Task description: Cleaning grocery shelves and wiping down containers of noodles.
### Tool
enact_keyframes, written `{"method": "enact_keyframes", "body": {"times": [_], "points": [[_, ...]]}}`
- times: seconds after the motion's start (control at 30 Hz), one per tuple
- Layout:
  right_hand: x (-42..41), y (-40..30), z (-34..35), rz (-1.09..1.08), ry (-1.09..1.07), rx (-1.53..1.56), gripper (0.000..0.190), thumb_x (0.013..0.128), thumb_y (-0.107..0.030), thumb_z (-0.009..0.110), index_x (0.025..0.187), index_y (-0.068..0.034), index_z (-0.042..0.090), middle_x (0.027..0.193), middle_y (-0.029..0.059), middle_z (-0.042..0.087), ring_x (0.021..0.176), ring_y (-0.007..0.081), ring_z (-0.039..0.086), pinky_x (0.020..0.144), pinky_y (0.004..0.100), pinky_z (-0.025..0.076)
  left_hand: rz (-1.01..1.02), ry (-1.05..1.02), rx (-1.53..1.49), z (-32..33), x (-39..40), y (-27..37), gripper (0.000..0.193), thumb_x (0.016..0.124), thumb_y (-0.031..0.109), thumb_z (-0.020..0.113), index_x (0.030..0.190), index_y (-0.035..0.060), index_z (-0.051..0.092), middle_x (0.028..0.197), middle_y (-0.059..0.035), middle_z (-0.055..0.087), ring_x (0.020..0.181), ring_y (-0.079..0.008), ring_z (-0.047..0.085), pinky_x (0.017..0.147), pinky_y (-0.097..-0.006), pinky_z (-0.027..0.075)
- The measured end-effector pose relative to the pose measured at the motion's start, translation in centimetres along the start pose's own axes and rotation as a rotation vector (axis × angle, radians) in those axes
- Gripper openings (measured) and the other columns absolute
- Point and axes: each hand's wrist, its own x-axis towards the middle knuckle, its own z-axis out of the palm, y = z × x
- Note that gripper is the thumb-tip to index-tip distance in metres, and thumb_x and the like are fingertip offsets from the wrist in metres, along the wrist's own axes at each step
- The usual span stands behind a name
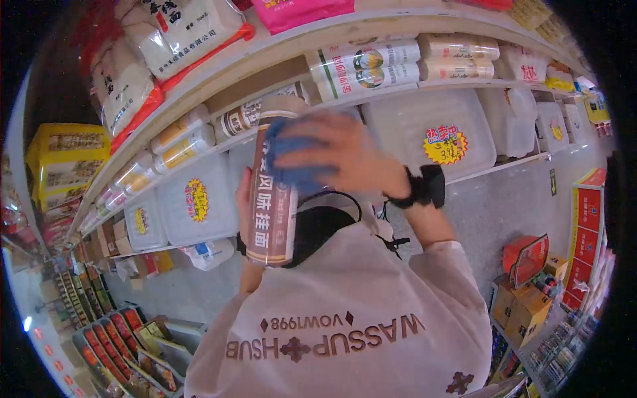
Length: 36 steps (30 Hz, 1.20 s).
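Note:
A cylindrical pack of dried noodles [272,214], brown and white with printing, stands nearly upright in front of my chest. My left hand [245,194] grips it from behind; only part of that hand shows past the pack's left edge. Blurred by motion, my right hand [338,151] presses a blue cloth [291,156] against the upper right part of the pack. A black band with a dark device is on my right wrist. Behind the pack, similar brown and white noodle packs [244,117] lie on the shelf.
Several noodle packs [368,69] lie along the curved shelf, with large bags [184,40] above. Below stand translucent plastic bins [428,124] with yellow price stickers. A red basket [527,258] and cardboard boxes [522,308] are at the right; a rack of packaged goods [114,343] is at lower left.

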Motion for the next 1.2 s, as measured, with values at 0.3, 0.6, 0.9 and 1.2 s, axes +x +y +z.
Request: {"method": "enact_keyframes", "body": {"times": [0.3, 0.6, 0.9, 1.2], "points": [[-1.0, -3.1, -1.1, -0.076, -0.054, 0.094, 0.059, 0.055, -0.014, 0.070, 0.111, -0.031, 0.062, 0.122, -0.0013, 0.053, 0.107, 0.0291, 0.050, 0.087, 0.0424, 0.046, -0.069, 0.003, -0.012, 0.6, -0.6, -0.5, 0.058, 0.093, 0.049, 0.037, 0.126, 0.0020, 0.046, 0.115, -0.0165, 0.057, 0.100, -0.0264, 0.059, 0.087, -0.0377, 0.049], [-0.3, 0.0, -0.9, 0.059, -0.005, -0.011, 0.058, 0.056, -0.011, 0.070, 0.111, -0.027, 0.062, 0.120, 0.0000, 0.054, 0.104, 0.0268, 0.053, 0.084, 0.0400, 0.047, -0.126, 0.104, 0.186, -1.4, -0.3, 0.2, 0.060, 0.090, 0.051, 0.041, 0.121, 0.0004, 0.050, 0.106, -0.0183, 0.061, 0.088, -0.0273, 0.063, 0.077, -0.0359, 0.054], [-1.4, -2.5, -2.6, 0.117, -0.086, -0.041, 0.058, 0.057, -0.013, 0.071, 0.111, -0.030, 0.062, 0.122, -0.0011, 0.054, 0.106, 0.0270, 0.051, 0.086, 0.0393, 0.046, -0.087, 0.138, 0.148, -0.2, -1.1, 0.2, 0.062, 0.090, 0.051, 0.037, 0.124, 0.0004, 0.047, 0.110, -0.0185, 0.060, 0.094, -0.0270, 0.062, 0.081, -0.0355, 0.052], [-1.5, -2.8, -0.1, -0.068, -0.101, 0.339, 0.060, 0.056, -0.010, 0.070, 0.113, -0.028, 0.063, 0.123, 0.0042, 0.054, 0.114, 0.0320, 0.049, 0.092, 0.0436, 0.042, -0.005, -0.074, 0.368, -2.4, -0.5, 1.2, 0.057, 0.093, 0.044, 0.042, 0.129, -0.0003, 0.042, 0.125, -0.0168, 0.052, 0.115, -0.0264, 0.050, 0.098, -0.0405, 0.039]]}}
